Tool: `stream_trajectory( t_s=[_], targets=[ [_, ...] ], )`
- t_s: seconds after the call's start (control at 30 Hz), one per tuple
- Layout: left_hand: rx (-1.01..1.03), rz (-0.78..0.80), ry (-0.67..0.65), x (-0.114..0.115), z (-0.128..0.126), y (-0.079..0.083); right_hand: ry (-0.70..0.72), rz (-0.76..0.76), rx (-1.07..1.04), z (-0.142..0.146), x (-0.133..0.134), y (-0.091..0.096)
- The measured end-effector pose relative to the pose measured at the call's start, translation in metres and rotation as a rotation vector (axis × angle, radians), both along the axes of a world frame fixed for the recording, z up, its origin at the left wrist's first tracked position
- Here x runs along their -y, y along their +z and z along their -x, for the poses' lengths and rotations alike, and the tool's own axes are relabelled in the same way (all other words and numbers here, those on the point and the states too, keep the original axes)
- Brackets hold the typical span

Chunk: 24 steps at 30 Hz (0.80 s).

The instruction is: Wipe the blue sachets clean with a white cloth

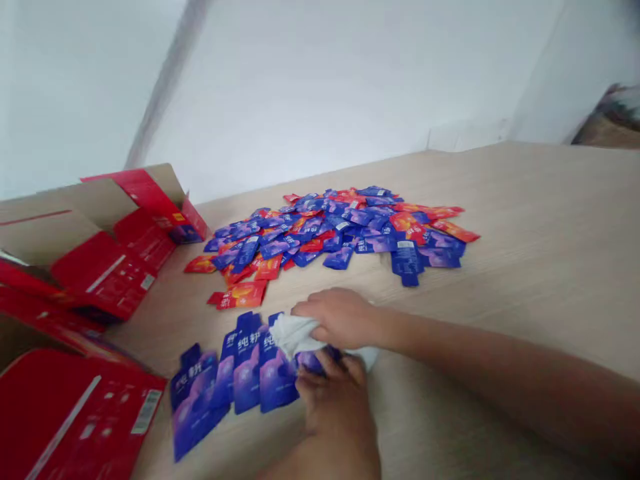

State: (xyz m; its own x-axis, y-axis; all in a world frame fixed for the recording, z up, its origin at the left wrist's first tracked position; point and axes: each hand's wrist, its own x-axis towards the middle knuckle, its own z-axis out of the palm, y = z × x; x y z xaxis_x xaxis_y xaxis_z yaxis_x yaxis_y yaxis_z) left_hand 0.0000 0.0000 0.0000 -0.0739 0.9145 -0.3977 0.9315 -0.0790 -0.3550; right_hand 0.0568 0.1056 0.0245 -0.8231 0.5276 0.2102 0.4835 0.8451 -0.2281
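My right hand [345, 319] is closed on a white cloth [295, 335], which lies over the upper part of a purple pouch [311, 361]. Just below it, my left hand [340, 403] has its fingers curled onto that same pouch at its lower right part; the pouch is largely covered by cloth and fingers. To the left, several purple spouted pouches [247, 373] lie side by side in an overlapping row, with white lettering near their tops.
Behind the hands spreads a heap of purple and orange-red pouches [320, 230] on the wooden table [530, 267]. Open red cardboard boxes [105, 280] stand along the left, one box [75, 413] close to the row. A white wall [325, 87] rises behind the table.
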Motion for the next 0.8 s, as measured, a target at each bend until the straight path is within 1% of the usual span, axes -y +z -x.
stream_trajectory(
  t_s=[0.07, 0.13, 0.3, 0.4, 0.57, 0.63, 0.8],
  targets=[
    [0.008, -0.024, 0.017, 0.001, -0.001, -0.002, 0.059, 0.062, 0.058, 0.002, 0.002, -0.007],
    [0.010, -0.041, 0.025, 0.002, -0.001, -0.003, 0.059, 0.088, 0.099, 0.003, 0.000, -0.013],
    [0.020, -0.047, 0.004, 0.000, 0.004, -0.003, -0.145, 0.012, 0.126, 0.000, -0.012, -0.020],
    [0.030, -0.059, 0.003, -0.001, 0.007, -0.003, -0.195, -0.002, 0.096, 0.001, -0.014, -0.023],
    [0.001, -0.060, 0.001, 0.000, 0.007, -0.004, -0.261, 0.055, 0.081, 0.003, -0.018, -0.025],
    [-0.003, -0.060, 0.001, 0.000, 0.007, -0.003, -0.319, 0.045, 0.083, 0.000, -0.027, -0.024],
    [-0.016, -0.080, -0.024, -0.001, 0.009, -0.004, -0.524, -0.033, 0.031, -0.017, -0.053, -0.019]
  ],
)
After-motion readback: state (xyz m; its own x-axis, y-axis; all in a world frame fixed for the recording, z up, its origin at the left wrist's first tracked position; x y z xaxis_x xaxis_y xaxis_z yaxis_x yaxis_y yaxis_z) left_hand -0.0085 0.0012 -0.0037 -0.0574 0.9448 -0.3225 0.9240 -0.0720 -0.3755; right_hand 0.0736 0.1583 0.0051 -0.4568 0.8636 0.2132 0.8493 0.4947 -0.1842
